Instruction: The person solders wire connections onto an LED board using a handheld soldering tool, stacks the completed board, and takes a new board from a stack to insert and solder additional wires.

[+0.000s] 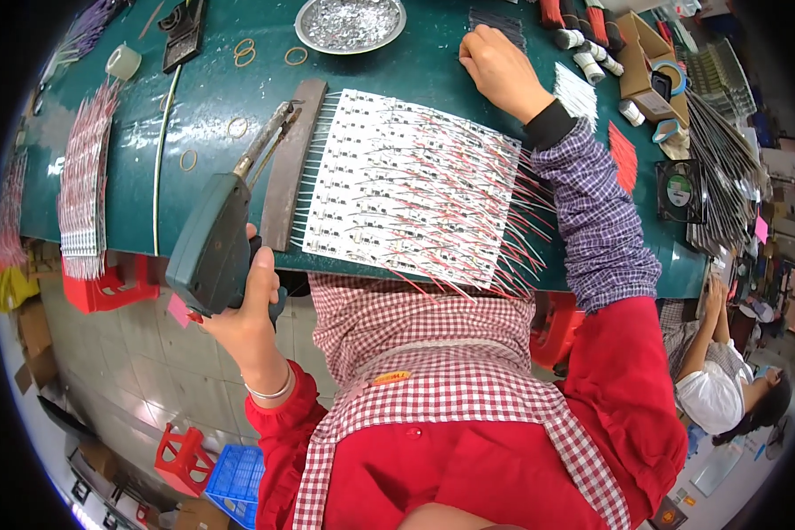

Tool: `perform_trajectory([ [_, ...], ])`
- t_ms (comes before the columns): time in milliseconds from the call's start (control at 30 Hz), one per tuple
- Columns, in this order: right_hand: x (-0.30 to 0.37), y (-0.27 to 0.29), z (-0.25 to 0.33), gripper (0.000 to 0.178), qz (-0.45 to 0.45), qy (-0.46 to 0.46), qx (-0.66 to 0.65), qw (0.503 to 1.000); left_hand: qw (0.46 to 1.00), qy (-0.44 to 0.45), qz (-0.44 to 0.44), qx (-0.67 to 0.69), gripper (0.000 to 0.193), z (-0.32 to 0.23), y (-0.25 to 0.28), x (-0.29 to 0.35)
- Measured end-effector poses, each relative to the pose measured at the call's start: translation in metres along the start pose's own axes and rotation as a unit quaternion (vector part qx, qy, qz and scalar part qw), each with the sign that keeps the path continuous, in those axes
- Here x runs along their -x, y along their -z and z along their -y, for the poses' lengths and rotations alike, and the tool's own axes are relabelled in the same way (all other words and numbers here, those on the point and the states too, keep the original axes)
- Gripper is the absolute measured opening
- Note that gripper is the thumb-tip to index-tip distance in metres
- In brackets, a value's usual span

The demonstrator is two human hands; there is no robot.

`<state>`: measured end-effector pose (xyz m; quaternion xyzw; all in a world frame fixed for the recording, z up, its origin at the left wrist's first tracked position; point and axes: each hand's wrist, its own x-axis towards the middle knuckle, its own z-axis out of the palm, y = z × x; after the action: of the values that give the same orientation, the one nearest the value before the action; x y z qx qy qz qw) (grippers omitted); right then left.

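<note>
While I have the left hand [254, 287] wrapped firmly round a green soldering gun [210, 234] at nine o'clock, its tip stands close to the metal bar [293, 168] lining the board panel [415, 181], which lies just off centre toward twelve. At one o'clock the right hand [503, 72] curls its fingers beside some dark strands [496, 28]; whether they pinch any, I cannot tell. I judge the step to be soldering leads, since red and pale wires already trail off the panel toward four o'clock; the next move probably calls for a clean pinch on one strand and a steady tip. Along the green table [210, 97], a metal dish [352, 50] of silvery bits sits near twelve, a cardboard box [638, 62] at two. Beyond, I see a blue crate [236, 475] at seven and a seated co-worker [715, 397] near four
</note>
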<state>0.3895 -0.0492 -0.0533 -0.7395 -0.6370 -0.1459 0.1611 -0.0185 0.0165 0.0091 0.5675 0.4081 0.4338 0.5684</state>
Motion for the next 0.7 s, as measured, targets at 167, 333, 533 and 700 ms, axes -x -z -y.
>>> perform_trajectory([
  [167,-0.005,-0.005,-0.007,0.009,0.05,-0.011,0.018,0.999,1.0,0.015,-0.005,-0.013,0.039,0.005,0.012,0.012],
  [333,0.0,-0.009,-0.022,0.012,0.042,-0.174,-0.113,0.977,1.0,0.016,-0.01,-0.025,0.038,0.007,0.016,0.021],
  [533,-0.007,-0.012,-0.047,0.007,-0.09,-0.233,-0.203,0.947,0.999,0.028,-0.023,-0.032,0.037,0.009,0.024,0.026],
  [700,-0.021,0.015,-0.05,0.005,-0.171,-0.249,-0.352,0.886,0.999,0.012,-0.03,-0.028,0.039,0.006,0.028,0.029],
])
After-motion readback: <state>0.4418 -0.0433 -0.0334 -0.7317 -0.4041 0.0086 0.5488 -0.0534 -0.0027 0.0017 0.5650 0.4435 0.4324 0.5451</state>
